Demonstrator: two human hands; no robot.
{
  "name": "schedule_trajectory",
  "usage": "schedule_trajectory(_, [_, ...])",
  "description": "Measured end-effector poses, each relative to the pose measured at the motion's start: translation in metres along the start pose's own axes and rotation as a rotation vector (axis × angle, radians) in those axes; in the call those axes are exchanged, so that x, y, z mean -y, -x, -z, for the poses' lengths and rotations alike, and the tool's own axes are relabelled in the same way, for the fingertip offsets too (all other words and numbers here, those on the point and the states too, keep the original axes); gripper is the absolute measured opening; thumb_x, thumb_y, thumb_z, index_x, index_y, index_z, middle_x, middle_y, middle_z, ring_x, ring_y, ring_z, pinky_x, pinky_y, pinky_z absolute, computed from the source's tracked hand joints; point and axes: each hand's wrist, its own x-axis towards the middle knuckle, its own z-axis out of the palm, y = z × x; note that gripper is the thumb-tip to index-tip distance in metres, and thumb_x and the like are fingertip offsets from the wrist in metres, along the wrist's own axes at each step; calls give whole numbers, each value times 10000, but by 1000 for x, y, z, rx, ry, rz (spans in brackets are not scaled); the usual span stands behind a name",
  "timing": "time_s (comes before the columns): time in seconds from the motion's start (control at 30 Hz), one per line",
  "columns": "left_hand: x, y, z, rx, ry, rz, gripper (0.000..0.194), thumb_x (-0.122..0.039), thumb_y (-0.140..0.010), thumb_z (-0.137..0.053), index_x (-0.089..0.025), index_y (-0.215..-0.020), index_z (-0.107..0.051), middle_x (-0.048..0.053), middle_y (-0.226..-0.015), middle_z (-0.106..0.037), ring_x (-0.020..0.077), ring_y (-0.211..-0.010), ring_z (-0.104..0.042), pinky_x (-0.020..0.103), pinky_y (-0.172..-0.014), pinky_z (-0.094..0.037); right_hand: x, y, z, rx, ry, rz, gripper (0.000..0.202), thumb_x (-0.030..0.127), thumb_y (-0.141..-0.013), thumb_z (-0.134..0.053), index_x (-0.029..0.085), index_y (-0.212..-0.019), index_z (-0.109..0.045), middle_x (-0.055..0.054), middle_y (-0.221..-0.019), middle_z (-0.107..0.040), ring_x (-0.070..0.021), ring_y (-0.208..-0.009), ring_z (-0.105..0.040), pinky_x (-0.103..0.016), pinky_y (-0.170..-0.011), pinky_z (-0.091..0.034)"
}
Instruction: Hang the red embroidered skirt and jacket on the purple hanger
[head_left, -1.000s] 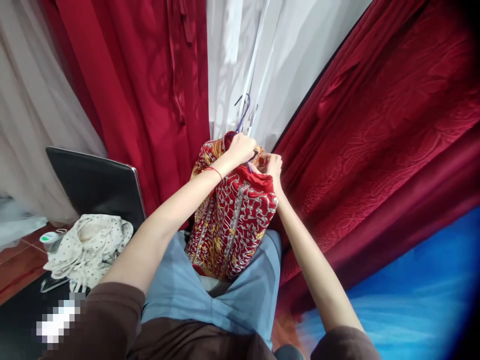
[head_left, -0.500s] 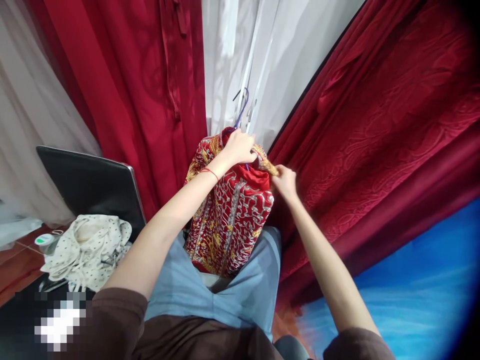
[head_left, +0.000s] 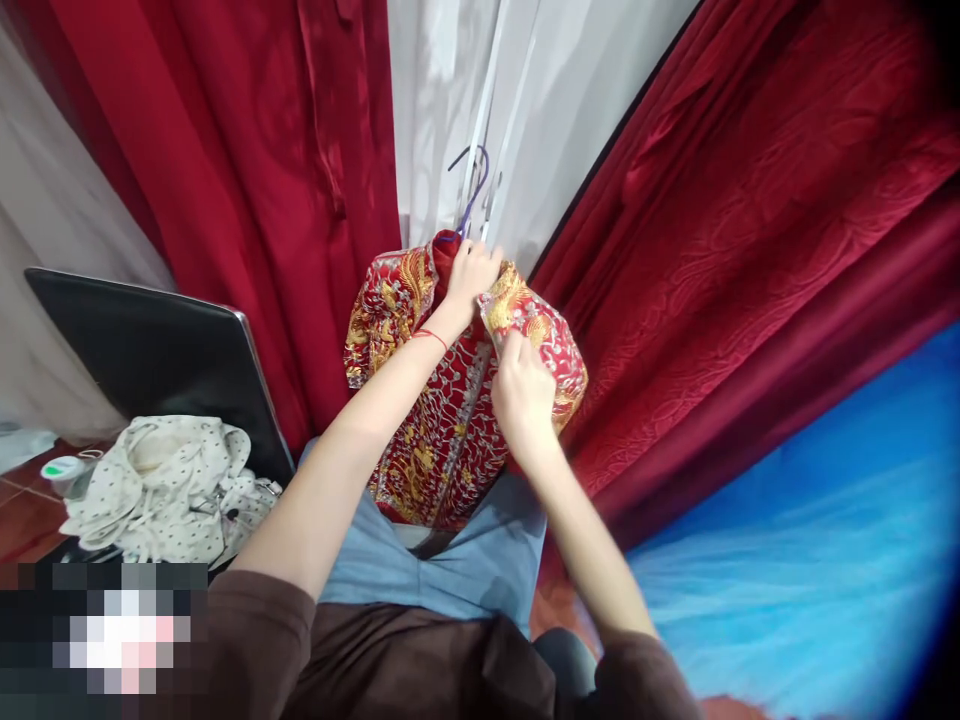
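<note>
A red jacket (head_left: 420, 440) with gold and silver embroidery hangs upright in front of my lap on a purple clothes hanger (head_left: 480, 190). At the jacket's neck, just under the hook, my left hand (head_left: 474, 275) is closed around the hanger; the collar beside it is partly hidden. My right hand (head_left: 525, 390) is closed on the jacket's front edge, on the shoulder side to the right. The embroidered shoulder and sleeve on that side spread out past my right fingers.
To the left, a black chair back (head_left: 150, 340) rises behind a crumpled white dotted cloth (head_left: 165, 490) and a small white-and-green container (head_left: 64, 470). Dark red drapes (head_left: 720, 280) hang on both sides, white fabric (head_left: 435, 90) between them. Bright blue fabric (head_left: 757, 560) spreads at the lower right.
My right hand has moved left and down to the jacket's front edge. The right shoulder, bunched before with red lining showing, now lies spread over the hanger. My left hand stays at the neck.
</note>
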Motion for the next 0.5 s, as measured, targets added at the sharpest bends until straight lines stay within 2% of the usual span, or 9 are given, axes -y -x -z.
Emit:
schedule_trajectory(0.1, [1,3,-1,-29,-69,66,447,-114,-938,-284,15,-1262,-564,277,-1154,-647,354,-1212,-549,508,-1058,-322,-5,13,-41,-76,-2,-108,428,82,-865,-319,95,-1216,-564,-211,-1086,-618,-318,-1026,-587,-422,-869,-485])
schedule_trajectory(0.17, [5,7,2,-18,-83,-11,439,-136,-936,-318,18,-1275,-550,271,-1199,-631,347,-1225,-539,498,-1068,-327,-17,10,-58,-151,-98,-192,396,138,-871,-355,96,-1201,-570,-207,-1120,-625,-311,-1055,-587,-412,-911,-470])
schedule_trajectory(0.23, [12,9,7,-17,-68,-101,459,-182,-929,-389,2,-1333,-504,247,-1250,-617,330,-1229,-538,480,-1072,-342,-32,1,-68,-180,-235,-285,374,221,-902,-364,102,-1186,-575,-190,-1076,-656,-295,-1000,-617,-397,-898,-470])
schedule_trajectory(0.3, [20,9,13,-13,-35,-154,483,-191,-921,-429,-36,-1376,-474,206,-1229,-638,296,-1183,-575,453,-1051,-374,-47,-7,-70,-164,-378,-378,400,332,-943,-338,126,-1181,-585,-155,-992,-688,-272,-897,-646,-373,-846,-481])
schedule_trajectory(0.37, [27,5,18,9,-8,-157,432,-168,-929,-411,-84,-1338,-524,166,-1131,-680,260,-1084,-626,426,-996,-417,-61,-11,-67,-144,-512,-415,471,427,-961,-300,152,-1199,-600,-124,-961,-706,-246,-833,-653,-344,-806,-488])
schedule_trajectory(0.43, [30,-1,21,12,-20,-149,372,-155,-948,-375,-120,-1239,-604,150,-1079,-694,242,-1011,-646,407,-937,-447,-71,-14,-61,-140,-605,-371,526,476,-956,-285,162,-1211,-623,-115,-988,-717,-229,-834,-654,-324,-798,-492])
schedule_trajectory(0.5, [30,-10,24,-17,-82,-157,349,-160,-960,-361,-146,-1143,-659,149,-1100,-690,252,-1048,-625,423,-943,-444,-75,-18,-51,-147,-619,-315,558,497,-945,-286,154,-1185,-656,-119,-990,-723,-229,-842,-654,-313,-780,-495])
